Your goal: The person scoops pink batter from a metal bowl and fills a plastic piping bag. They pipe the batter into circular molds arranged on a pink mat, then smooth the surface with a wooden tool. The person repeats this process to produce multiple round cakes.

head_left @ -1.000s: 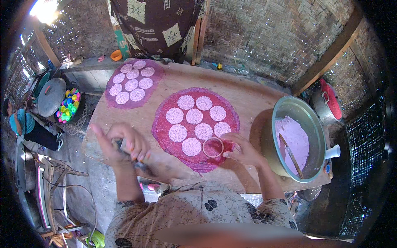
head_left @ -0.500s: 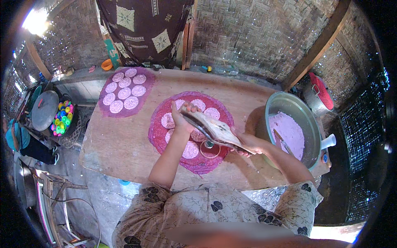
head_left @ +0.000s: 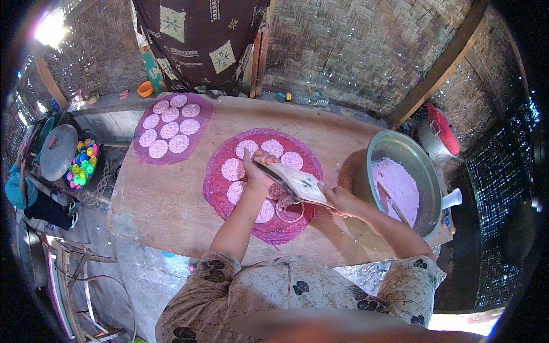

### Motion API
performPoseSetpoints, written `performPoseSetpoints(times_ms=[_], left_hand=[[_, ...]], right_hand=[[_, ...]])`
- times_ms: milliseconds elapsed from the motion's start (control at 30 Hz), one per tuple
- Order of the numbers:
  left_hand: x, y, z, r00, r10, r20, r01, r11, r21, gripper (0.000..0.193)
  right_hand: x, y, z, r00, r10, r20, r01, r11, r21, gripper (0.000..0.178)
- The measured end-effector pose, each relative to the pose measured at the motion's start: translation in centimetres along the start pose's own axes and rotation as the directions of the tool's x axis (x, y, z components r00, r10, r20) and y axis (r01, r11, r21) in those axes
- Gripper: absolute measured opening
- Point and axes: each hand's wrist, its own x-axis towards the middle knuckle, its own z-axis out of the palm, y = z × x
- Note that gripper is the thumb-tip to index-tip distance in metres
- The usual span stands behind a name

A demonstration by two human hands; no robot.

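Note:
My left hand point(head_left: 255, 173) is over the near round purple mat point(head_left: 220, 191), closed on a thin dark tool point(head_left: 275, 176). That tool lies against a wide flat pale blade point(head_left: 302, 184), held at its right end by my right hand point(head_left: 338, 200). Several pale pink discs point(head_left: 233, 169) lie on the mat. A small clear ring point(head_left: 289, 210) rests on the mat just below the blade. My arms hide some of the discs.
A second purple mat point(head_left: 201, 123) with several pink discs point(head_left: 170, 130) lies at the table's far left. A big metal bowl point(head_left: 382, 150) of pink batter with a stick stands at the right. At the left are a pot lid point(head_left: 59, 151) and coloured balls point(head_left: 82, 163).
My left hand rose from the table's near edge to the middle of the mat. My right hand left the ring on the mat and now holds the flat blade.

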Motion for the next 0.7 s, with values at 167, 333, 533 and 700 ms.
performPoseSetpoints(times_ms=[167,333,533,700], left_hand=[[-1.5,-2.0,0.0,0.993,-0.04,-0.114,0.044,0.999,0.029,0.055],[-2.6,-1.7,1.9,0.983,-0.086,-0.16,0.104,0.989,0.104,0.056],[-0.7,-0.9,3.0,0.984,-0.104,0.145,0.109,0.994,-0.031,0.039],[0.8,-1.4,0.8,0.981,-0.082,0.175,0.103,0.989,-0.11,0.037]], right_hand=[[-2.3,1.6,0.1,1.0,0.019,0.007,-0.02,0.999,0.035,0.088],[-3.2,2.8,2.0,0.994,0.015,0.109,-0.031,0.988,0.152,0.084],[-1.3,4.2,-0.2,0.881,-0.32,0.349,-0.065,0.648,0.759,0.098],[2.5,5.0,4.7,0.829,-0.501,0.249,-0.16,0.215,0.964,0.095]])
